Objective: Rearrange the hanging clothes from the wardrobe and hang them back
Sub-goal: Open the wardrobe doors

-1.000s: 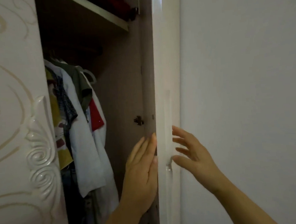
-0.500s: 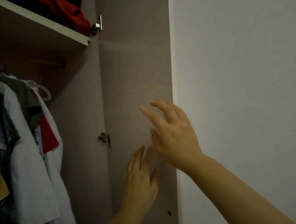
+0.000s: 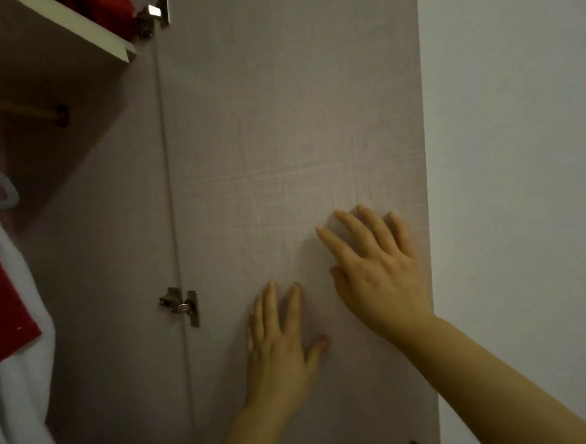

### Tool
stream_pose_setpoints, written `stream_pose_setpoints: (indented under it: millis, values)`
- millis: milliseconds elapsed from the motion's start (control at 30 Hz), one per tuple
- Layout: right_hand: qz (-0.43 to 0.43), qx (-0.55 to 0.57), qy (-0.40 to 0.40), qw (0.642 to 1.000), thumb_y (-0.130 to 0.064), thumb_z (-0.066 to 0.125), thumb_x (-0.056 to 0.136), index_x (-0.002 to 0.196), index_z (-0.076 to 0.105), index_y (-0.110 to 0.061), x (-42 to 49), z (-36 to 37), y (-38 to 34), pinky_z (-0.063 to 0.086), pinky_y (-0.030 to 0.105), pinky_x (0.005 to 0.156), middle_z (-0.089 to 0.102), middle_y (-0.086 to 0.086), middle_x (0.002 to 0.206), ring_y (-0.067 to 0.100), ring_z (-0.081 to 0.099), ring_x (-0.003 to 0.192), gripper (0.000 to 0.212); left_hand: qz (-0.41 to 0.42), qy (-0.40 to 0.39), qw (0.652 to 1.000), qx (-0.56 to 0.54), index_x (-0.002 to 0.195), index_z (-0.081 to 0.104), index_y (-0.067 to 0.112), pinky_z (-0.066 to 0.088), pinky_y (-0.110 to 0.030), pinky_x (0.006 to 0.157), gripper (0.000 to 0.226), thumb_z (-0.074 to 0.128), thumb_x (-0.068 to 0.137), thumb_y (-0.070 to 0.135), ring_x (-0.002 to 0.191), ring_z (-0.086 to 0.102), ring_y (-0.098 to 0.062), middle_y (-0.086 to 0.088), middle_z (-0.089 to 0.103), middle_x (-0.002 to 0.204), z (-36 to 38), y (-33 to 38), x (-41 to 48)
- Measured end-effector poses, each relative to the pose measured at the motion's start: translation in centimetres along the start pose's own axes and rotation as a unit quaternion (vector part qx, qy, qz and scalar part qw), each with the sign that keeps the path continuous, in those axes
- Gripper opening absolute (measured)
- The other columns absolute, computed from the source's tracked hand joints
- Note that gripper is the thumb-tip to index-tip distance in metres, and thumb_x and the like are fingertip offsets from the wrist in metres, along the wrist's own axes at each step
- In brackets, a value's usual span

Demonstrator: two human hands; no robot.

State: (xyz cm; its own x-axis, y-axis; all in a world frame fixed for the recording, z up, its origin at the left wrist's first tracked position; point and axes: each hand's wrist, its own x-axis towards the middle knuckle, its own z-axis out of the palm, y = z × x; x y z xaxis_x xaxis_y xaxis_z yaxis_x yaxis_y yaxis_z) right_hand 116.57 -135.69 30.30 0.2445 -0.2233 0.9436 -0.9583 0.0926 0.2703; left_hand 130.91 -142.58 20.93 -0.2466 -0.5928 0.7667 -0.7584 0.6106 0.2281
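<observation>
Head view: left hand (image 3: 281, 349) and right hand (image 3: 379, 275) both lie flat on the inside of the open wardrobe door (image 3: 278, 119), fingers straight and spread, holding nothing. Left sits lower, right is higher, nearer the door's outer edge by the wall (image 3: 520, 139). The hanging clothes (image 3: 21, 348), white with a red bit, are squeezed against the left edge on a pale hanger (image 3: 7, 196). Half a second ago the right hand was lifted off the panel, and more of the clothes showed.

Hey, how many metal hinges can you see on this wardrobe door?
2. The upper hinge sits by the shelf at the top; the lower hinge is left of the left hand. More may lie outside the frame.
</observation>
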Motion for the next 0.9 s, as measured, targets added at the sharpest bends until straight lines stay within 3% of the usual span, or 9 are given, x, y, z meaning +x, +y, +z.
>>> stream_pose_setpoints:
  millis: [133, 200, 267, 300, 467, 667, 800, 900]
  values:
    - [0.004, -0.009, 0.014, 1.000, -0.026, 0.056, 0.087, 0.127, 0.059, -0.021, -0.9, 2.7, 1.1, 0.023, 0.052, 0.109, 0.051, 0.010, 0.138, 0.035, 0.040, 0.132, 0.040, 0.012, 0.018, 0.999, -0.032, 0.131, -0.030, 0.047, 0.005, -0.037, 0.112, 0.089, 0.042, 0.081, 0.066, 0.136, -0.023, -0.013, 0.010, -0.038, 0.142, 2.7, -0.4, 1.3]
    - [0.009, -0.008, 0.011, 1.000, -0.026, 0.054, 0.088, 0.128, 0.059, -0.022, -1.5, 4.1, 1.5, 0.023, 0.051, 0.109, 0.050, 0.010, 0.139, 0.036, 0.039, 0.133, 0.040, 0.032, 0.045, 0.998, -0.033, 0.144, -0.001, 0.038, 0.017, -0.043, 0.108, 0.091, 0.059, 0.078, 0.057, 0.141, -0.001, -0.023, -0.004, -0.008, 0.155, 3.2, -0.4, 1.7]
    - [0.009, -0.003, 0.013, 1.000, -0.026, 0.054, 0.088, 0.127, 0.059, -0.022, -2.0, 5.5, 1.8, 0.025, 0.052, 0.108, 0.050, 0.011, 0.138, 0.037, 0.040, 0.132, 0.040, 0.050, 0.082, 0.995, -0.012, 0.145, 0.027, 0.025, 0.030, -0.050, 0.102, 0.089, 0.072, 0.072, 0.048, 0.137, 0.023, -0.034, -0.015, 0.022, 0.152, 3.9, -0.6, 2.2]
    - [0.008, 0.002, 0.015, 1.000, -0.026, 0.054, 0.088, 0.127, 0.059, -0.022, -2.3, 6.2, 1.9, 0.027, 0.052, 0.107, 0.050, 0.011, 0.138, 0.037, 0.040, 0.132, 0.040, 0.056, 0.090, 0.994, 0.004, 0.143, 0.032, 0.023, 0.034, -0.052, 0.100, 0.087, 0.074, 0.070, 0.046, 0.136, 0.028, -0.037, -0.017, 0.028, 0.150, 4.2, -0.8, 2.5]
    - [0.011, 0.028, 0.041, 0.999, -0.027, 0.049, 0.089, 0.127, 0.059, -0.022, -3.1, 8.7, 2.2, 0.027, 0.051, 0.108, 0.050, 0.011, 0.138, 0.035, 0.040, 0.131, 0.039, 0.056, 0.097, 0.992, 0.054, 0.143, 0.031, 0.024, 0.035, -0.055, 0.101, 0.083, 0.070, 0.073, 0.050, 0.135, 0.031, -0.038, -0.017, 0.031, 0.149, 5.5, -1.4, 3.4]
    - [-0.044, 0.075, 0.090, 0.992, -0.021, 0.057, 0.085, 0.119, 0.065, -0.021, -2.9, 9.8, 1.5, 0.028, 0.049, 0.106, 0.057, 0.009, 0.132, 0.032, 0.049, 0.126, 0.035, 0.039, 0.087, 0.993, 0.072, 0.145, 0.018, 0.032, 0.023, -0.047, 0.109, 0.073, 0.040, 0.083, 0.062, 0.140, 0.019, -0.031, -0.009, 0.019, 0.153, 4.8, -1.3, 2.8]
    - [-0.055, 0.149, 0.086, 0.983, -0.018, 0.058, 0.083, 0.115, 0.067, -0.018, -2.5, 9.8, 0.6, 0.030, 0.049, 0.106, 0.062, 0.010, 0.125, 0.032, 0.054, 0.120, 0.034, -0.029, 0.089, 0.994, 0.059, 0.144, 0.016, 0.030, 0.021, -0.043, 0.110, 0.070, 0.049, 0.086, 0.051, 0.140, 0.020, -0.028, -0.011, 0.021, 0.153, 2.8, -1.3, 2.1]
    - [-0.055, 0.232, 0.077, 0.968, -0.011, 0.058, 0.079, 0.110, 0.069, -0.013, -2.1, 9.8, -1.3, 0.031, 0.047, 0.105, 0.064, 0.013, 0.117, 0.034, 0.058, 0.112, 0.033, -0.065, 0.097, 0.985, 0.127, 0.144, 0.029, 0.021, 0.024, -0.044, 0.107, 0.070, 0.060, 0.085, 0.040, 0.136, 0.030, -0.034, -0.015, 0.029, 0.149, 0.6, -1.8, 0.5]
